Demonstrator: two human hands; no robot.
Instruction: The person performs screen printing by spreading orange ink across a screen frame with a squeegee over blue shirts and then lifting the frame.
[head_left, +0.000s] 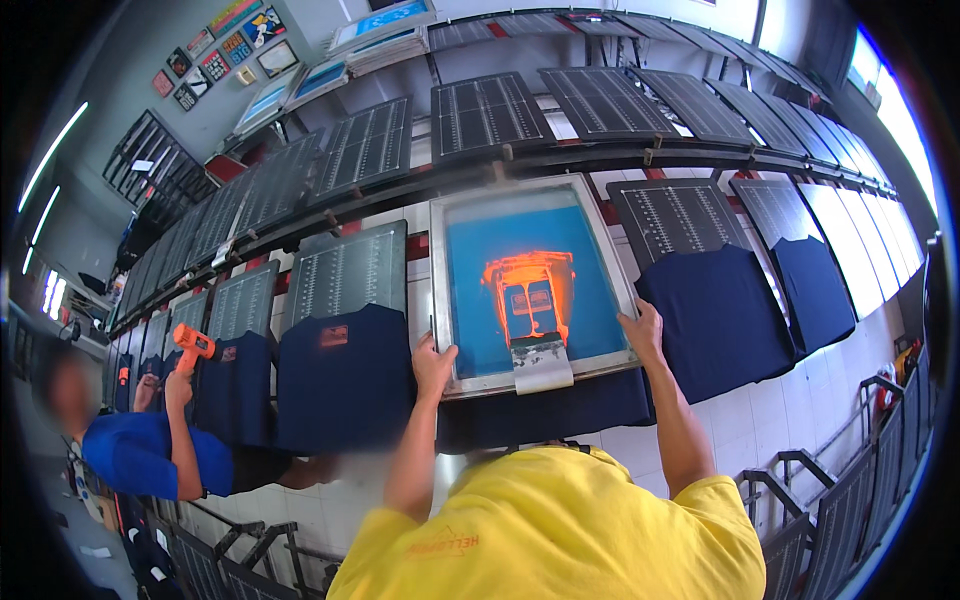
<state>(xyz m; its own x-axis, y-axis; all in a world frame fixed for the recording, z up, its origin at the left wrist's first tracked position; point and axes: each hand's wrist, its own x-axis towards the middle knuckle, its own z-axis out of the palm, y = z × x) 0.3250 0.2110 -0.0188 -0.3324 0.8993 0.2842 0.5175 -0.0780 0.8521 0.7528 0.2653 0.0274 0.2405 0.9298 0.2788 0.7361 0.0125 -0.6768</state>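
Note:
A silk-screen frame [607, 255] with a pale metal border and blue mesh is in front of me, over a navy T-shirt [530, 415] whose lower part shows below it. My left hand [433, 368] grips the frame's near left corner. On the right border, close to the near corner, my right hand [642, 330] is closed. Bright orange ink [530, 262] is smeared around a small design in the mesh. A squeegee [542, 366] with a pale handle rests on the near end of the ink, untouched by either hand.
Navy T-shirts [345, 370] lie on dark printing boards [350, 270] along both sides; the left one bears a small orange print. A co-worker in a blue shirt [150, 450] holds an orange heat gun [194, 343] at left. A rail [480, 160] runs behind the frame.

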